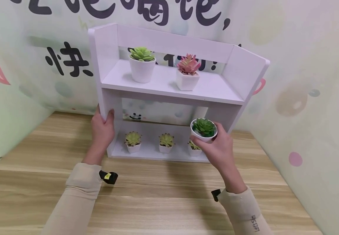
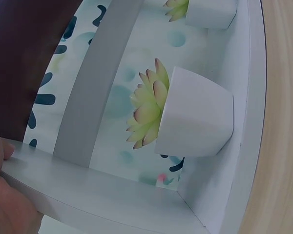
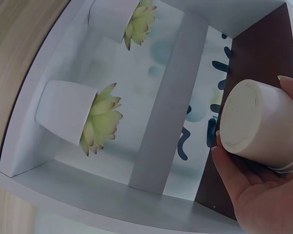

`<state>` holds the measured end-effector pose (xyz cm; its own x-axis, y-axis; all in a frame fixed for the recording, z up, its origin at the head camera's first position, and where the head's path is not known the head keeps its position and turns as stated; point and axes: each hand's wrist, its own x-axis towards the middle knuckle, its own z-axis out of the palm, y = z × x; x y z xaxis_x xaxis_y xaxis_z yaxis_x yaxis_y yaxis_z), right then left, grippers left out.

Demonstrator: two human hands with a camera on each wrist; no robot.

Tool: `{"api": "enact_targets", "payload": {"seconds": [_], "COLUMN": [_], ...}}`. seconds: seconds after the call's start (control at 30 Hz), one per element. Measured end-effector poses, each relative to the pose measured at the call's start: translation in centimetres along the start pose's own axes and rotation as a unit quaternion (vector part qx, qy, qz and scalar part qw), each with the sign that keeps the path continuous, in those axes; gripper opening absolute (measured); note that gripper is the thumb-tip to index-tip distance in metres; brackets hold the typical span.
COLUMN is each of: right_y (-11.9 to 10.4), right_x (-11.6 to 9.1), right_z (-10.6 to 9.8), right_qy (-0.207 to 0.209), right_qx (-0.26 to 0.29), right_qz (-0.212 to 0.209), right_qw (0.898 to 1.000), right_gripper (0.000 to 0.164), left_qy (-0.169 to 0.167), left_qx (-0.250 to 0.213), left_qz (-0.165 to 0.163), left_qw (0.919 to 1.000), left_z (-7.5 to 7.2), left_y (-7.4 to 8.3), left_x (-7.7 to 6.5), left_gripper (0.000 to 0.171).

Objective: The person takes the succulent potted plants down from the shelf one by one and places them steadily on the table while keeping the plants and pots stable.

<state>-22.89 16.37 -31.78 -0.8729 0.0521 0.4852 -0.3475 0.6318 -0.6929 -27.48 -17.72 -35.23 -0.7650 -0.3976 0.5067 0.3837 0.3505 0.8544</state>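
Observation:
A white two-tier shelf [image 1: 169, 94] stands on the wooden table. My left hand [image 1: 102, 129] grips the edge of its left side panel, thumb on the inner face; in the left wrist view part of that hand [image 2: 12, 195] shows at the panel's edge. With my right hand [image 1: 216, 147] I hold a potted succulent [image 1: 203, 128], dark green in a round white pot, in front of the lower tier's right end. Its pot bottom [image 3: 241, 117] faces the right wrist camera, fingers around the side. Behind it, a small light green succulent [image 1: 193, 150] is partly hidden.
The lower tier also bears two small light green succulents, one at left [image 1: 133, 142] and one in the middle [image 1: 166, 143]. On the upper tier stand a green succulent [image 1: 142, 65] and a pink succulent [image 1: 187, 73]. A printed wall [image 1: 304, 65] rises behind.

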Motion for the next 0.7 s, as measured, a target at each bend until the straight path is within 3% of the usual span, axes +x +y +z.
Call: {"api": "enact_targets", "payload": {"seconds": [0.3, 0.7], "right_y": [0.28, 0.45], "right_x": [-0.44, -0.70], "right_z": [0.35, 0.73], "right_qy": [-0.032, -0.053], "right_qx": [0.011, 0.008], "right_qz": [0.015, 0.027], "right_qw": [0.999, 0.998], "right_gripper": [0.071, 0.076], "left_qy": [-0.005, -0.004], "left_qx": [0.008, 0.004], "left_qz": [-0.011, 0.002], "left_qw": [0.9999, 1.0000], "left_z": [-0.19, -0.15], "left_y": [0.01, -0.02], "left_x": [-0.14, 0.04], "left_gripper": [0.042, 0.041]}}
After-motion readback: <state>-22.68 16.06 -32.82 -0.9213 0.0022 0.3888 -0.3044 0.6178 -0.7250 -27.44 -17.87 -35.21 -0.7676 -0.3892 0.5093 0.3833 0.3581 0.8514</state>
